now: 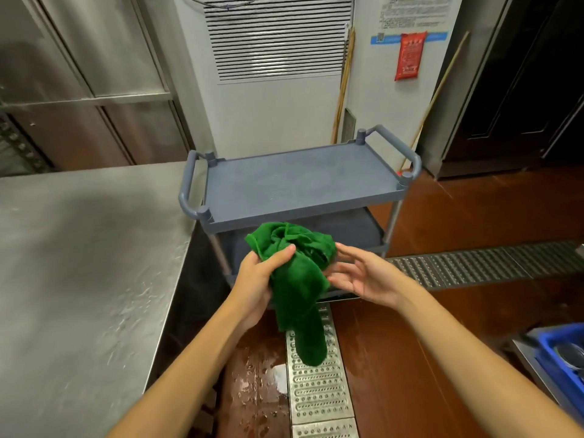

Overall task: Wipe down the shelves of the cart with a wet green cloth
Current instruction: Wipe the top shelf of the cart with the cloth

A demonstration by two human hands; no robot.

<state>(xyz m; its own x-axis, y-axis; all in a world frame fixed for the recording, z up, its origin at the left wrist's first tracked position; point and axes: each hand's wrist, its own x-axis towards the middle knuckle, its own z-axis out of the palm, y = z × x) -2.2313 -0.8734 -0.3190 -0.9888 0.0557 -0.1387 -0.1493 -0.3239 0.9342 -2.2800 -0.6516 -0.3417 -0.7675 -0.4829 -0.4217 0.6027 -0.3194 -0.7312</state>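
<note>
The green cloth (297,279) is a thick, nubbly towel, bunched into crumpled folds at the top with one long tail hanging down over the perforated metal drain grate (319,390). The person holds it in the air just in front of the near edge of the cart (300,181), not touching any shelf. The left hand (262,273) clasps the bunched part, thumb pressed across the folds. The right hand (363,276) is released, its fingers spread and slack with the tips right at the cloth's right edge, grasping nothing.

The cart is matte grey-blue plastic with a flat, lipped rectangular top shelf showing faint round marks, tubular looped handles at the left and right ends, and slim metal posts down to a darker lower shelf (357,229). To the left stands a brushed steel table (79,263), scuffed and dully reflective. The red-brown floor (474,216) glistens wet beside the grate. At the near right a blue plastic crate (565,339) holds rounded grey metal items too blurred to identify
</note>
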